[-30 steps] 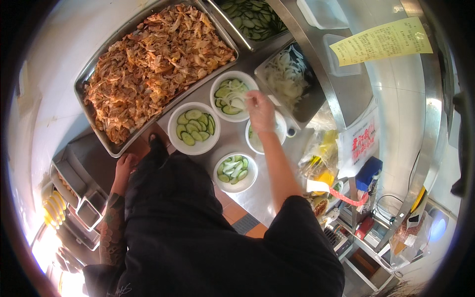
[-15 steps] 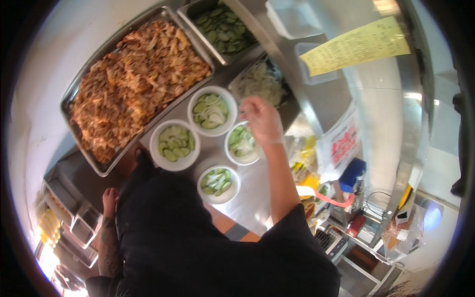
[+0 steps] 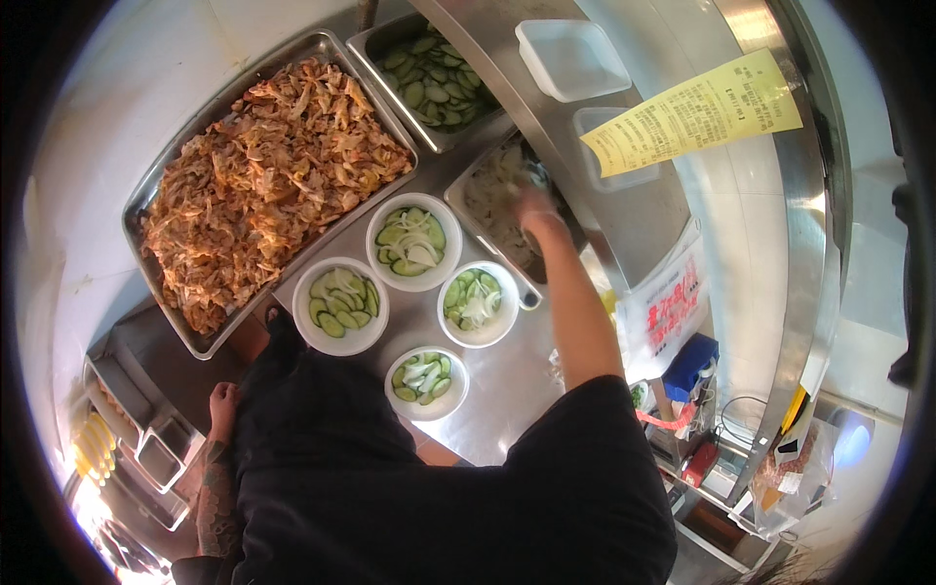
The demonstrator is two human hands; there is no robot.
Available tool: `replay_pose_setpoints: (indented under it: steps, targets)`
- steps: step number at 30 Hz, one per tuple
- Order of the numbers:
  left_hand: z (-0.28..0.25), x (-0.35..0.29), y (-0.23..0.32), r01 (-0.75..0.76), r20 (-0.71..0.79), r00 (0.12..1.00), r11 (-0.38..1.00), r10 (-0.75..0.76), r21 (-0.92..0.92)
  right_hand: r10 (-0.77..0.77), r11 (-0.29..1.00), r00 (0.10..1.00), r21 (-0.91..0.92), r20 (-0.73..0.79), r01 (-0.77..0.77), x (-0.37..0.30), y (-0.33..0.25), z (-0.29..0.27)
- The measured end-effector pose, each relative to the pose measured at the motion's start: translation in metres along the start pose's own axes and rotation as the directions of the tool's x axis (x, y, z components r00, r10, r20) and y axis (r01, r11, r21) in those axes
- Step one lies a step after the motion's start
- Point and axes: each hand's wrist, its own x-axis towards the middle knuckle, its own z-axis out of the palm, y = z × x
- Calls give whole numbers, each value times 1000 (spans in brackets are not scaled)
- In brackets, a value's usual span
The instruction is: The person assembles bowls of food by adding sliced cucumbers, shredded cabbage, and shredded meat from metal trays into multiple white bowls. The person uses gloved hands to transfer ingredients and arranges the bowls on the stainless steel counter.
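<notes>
A steel counter (image 3: 517, 385) gleams in a kitchen with a pale wall (image 3: 97, 107) along the left and a white wall (image 3: 756, 253), crossed by thin seams, curving along the right. A steel shelf (image 3: 636, 222) runs beside the counter. Below, the orange tile floor (image 3: 435, 452) (only a small patch shows) meets the counter's edge. A light-framed rack (image 3: 707, 544) stands at lower right; harsh white glare (image 3: 90, 502) floods the lower left.

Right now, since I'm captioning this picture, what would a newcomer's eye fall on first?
Probably the heap of shredded, reddish-brown food filling the big metal tray at upper left. Next come four white bowls of cucumber slices at the centre, then the long yellow slip at upper right.
</notes>
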Motion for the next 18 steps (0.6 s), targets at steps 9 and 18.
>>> replay_pose_setpoints:
  steps: [9,18]
  targets:
    - [-3,9,4,-64,36,997,994,61,89,-47,954,984,-285,173,96,-24,-58,-27]
    - [-8,8,20,-66,29,997,997,65,41,-98,961,995,-262,-28,87,32,-24,27]
